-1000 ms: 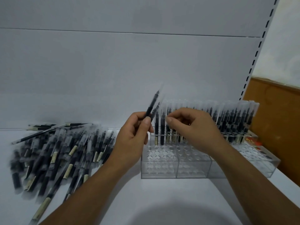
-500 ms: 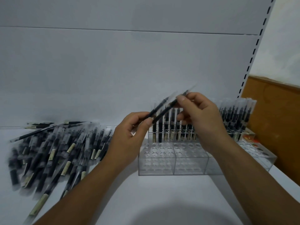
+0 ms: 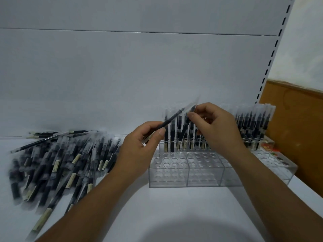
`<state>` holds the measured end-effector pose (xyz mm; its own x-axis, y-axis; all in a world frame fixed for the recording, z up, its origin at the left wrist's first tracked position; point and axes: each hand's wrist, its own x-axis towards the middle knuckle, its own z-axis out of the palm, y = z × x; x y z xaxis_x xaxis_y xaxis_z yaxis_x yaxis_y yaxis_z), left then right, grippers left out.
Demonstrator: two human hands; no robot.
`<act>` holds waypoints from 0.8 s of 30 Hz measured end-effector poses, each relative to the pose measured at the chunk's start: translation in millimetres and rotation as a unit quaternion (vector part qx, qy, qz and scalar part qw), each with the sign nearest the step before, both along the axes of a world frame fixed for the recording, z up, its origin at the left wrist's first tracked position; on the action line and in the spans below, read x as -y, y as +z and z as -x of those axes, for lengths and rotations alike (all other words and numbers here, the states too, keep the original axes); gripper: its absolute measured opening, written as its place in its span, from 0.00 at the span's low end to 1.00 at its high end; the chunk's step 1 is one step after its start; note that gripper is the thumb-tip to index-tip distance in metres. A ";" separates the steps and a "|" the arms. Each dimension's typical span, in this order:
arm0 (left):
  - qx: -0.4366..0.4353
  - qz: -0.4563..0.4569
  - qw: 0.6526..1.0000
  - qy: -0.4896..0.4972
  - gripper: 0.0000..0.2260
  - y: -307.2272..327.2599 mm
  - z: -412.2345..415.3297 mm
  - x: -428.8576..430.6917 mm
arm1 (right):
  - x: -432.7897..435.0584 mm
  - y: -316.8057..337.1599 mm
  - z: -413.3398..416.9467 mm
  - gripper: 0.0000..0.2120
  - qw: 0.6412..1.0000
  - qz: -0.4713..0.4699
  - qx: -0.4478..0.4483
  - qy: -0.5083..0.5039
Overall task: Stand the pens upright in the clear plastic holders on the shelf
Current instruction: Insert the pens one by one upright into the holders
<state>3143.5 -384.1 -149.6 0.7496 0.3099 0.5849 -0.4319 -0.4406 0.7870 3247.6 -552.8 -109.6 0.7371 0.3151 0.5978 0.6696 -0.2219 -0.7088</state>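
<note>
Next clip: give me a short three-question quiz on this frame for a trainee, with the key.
1. True or false: the front rows of the clear holders are full of pens.
2. Where does the loose pen pile lie? A) left of the holders B) right of the holders C) on top of the holders
3. Fill in: the right hand pinches a ___ near its upper end, while the left hand grips another.
Key: 1 false; 2 A; 3 pen.
</note>
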 end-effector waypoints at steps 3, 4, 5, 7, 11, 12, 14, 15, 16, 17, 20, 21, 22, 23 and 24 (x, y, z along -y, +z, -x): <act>0.002 0.000 1.000 0.002 0.06 0.3 -0.4 0.5 | -3.3 -5.1 -0.7 0.02 0.998 0.065 0.007 -0.010; 0.002 0.000 1.000 0.003 0.06 0.0 -0.8 0.4 | -4.1 -6.3 -0.5 0.02 0.996 0.084 0.008 -0.007; 0.001 -0.002 1.000 0.004 0.06 -0.2 -1.0 0.2 | -4.4 -7.0 -0.3 0.01 0.995 0.098 0.011 -0.006; 0.000 -0.007 1.000 0.007 0.07 -0.4 -1.4 0.5 | -4.3 -7.3 0.0 0.02 0.994 0.109 0.017 -0.011; -0.006 -0.009 1.000 0.009 0.12 -0.5 -1.2 1.6 | -5.7 -7.8 -0.4 0.02 0.993 0.115 0.021 -0.021; -0.006 -0.010 1.000 0.009 0.12 -0.6 -1.5 1.7 | -6.8 -8.4 -0.3 0.03 0.992 0.118 0.030 -0.031; -0.005 -0.008 1.000 0.010 0.09 -1.1 -2.4 1.1 | -9.4 -9.4 -0.9 0.03 0.989 0.126 0.050 -0.057; -0.004 -0.008 1.000 0.011 0.08 -1.2 -2.6 0.7 | -10.9 -9.7 -1.1 0.04 0.987 0.139 0.058 -0.063; -0.004 -0.009 1.000 0.011 0.07 -1.5 -2.7 0.6 | -12.0 -10.7 -0.9 0.06 0.983 0.161 0.061 -0.061; -0.005 -0.010 1.000 0.011 0.07 -1.8 -2.6 0.6 | -12.8 -12.1 -0.6 0.09 0.979 0.187 0.057 -0.052; -0.009 -0.006 1.000 0.008 0.08 -2.2 -2.2 0.5 | -9.9 -12.9 0.1 0.12 0.969 0.240 0.047 -0.045; -0.011 -0.007 1.000 0.009 0.08 -2.0 -2.3 0.4 | -7.4 -11.5 0.5 0.11 0.967 0.245 0.048 -0.049; -0.011 -0.008 1.000 0.010 0.08 -2.2 -2.0 0.3 | -4.4 -9.4 0.8 0.10 0.968 0.242 0.048 -0.051; -0.011 -0.008 1.000 0.010 0.08 -2.3 -2.0 0.3 | -1.4 -6.7 0.8 0.09 0.971 0.229 0.047 -0.052; -0.011 -0.005 1.000 0.011 0.07 -2.3 -1.6 0.5 | 1.3 -3.9 0.6 0.07 0.976 0.207 0.042 -0.048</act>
<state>3145.1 -384.5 -151.9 0.7556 0.3201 0.5716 -0.4046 -0.4582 0.7914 3247.0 -554.1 -113.4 0.7286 0.4746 0.4938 0.6839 -0.5429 -0.4874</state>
